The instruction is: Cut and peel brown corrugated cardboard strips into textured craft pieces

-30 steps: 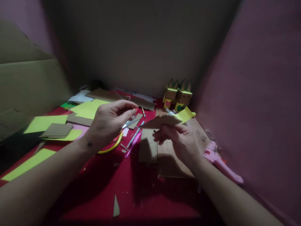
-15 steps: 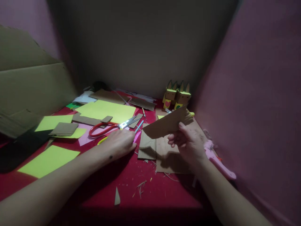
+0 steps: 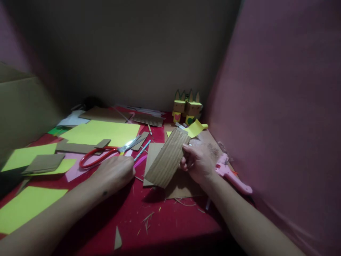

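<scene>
My right hand (image 3: 198, 161) grips a rectangular piece of cardboard (image 3: 169, 158) by its right edge, between thumb and fingers. The piece is tilted above flat cardboard, with its ribbed face showing. My left hand (image 3: 117, 172) is low over the red cloth, fingers curled under and mostly hidden; what they hold, if anything, I cannot make out. Just past its knuckles lie a light blue stick (image 3: 142, 150) and a bright pink, blade-shaped object (image 3: 140, 162). Red-handled scissors (image 3: 97, 156) lie behind this hand, blades pointing away to the right.
A pink glue gun (image 3: 234, 177) lies right of my right wrist. Two small cardboard figures (image 3: 187, 108) stand at the back. Yellow sheets (image 3: 103, 131) and cardboard pieces spread over the left. Scraps (image 3: 146, 220) litter the red cloth (image 3: 165, 227) in front. A pink wall (image 3: 279, 106) rises on the right.
The cardboard in my right hand has turned, its far end swinging down toward me so the ribbed face shows. The view has shifted right. My left hand stays beside the scissors.
</scene>
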`<state>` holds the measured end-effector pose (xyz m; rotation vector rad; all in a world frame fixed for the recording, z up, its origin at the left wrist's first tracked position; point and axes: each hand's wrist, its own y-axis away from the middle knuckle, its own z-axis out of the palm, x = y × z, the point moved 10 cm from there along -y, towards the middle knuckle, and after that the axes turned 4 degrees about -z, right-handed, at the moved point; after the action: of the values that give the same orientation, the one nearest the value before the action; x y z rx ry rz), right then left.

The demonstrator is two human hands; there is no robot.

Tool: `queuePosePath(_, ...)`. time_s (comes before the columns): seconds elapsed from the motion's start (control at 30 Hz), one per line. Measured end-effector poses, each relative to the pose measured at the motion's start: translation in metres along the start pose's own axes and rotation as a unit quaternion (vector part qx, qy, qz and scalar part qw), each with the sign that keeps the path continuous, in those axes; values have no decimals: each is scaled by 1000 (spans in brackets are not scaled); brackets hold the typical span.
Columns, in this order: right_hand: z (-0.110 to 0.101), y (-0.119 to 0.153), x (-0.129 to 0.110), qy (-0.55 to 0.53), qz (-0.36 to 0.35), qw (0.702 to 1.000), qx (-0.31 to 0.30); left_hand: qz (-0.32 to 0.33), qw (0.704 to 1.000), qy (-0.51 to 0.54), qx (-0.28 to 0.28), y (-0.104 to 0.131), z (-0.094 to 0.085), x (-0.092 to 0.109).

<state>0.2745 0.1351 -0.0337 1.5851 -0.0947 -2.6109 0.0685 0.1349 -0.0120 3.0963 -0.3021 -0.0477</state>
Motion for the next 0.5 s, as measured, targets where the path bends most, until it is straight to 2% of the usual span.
queuePosePath(0.13,4,0,3,1,12,1000,-23,-6,1000,1,9,0,-5,-8)
queuePosePath(0.3,9,3,6,9,23,999,-44,-8,999,38,33,-1,-19,-22)
queuePosePath(0.4,11,4,7,14,26,998,-52,-10,989,145,31,-1,-24,-27)
queuePosePath(0.5,13,5,6,18,25,998,-61,-16,957,289,-10,0,-17,-25)
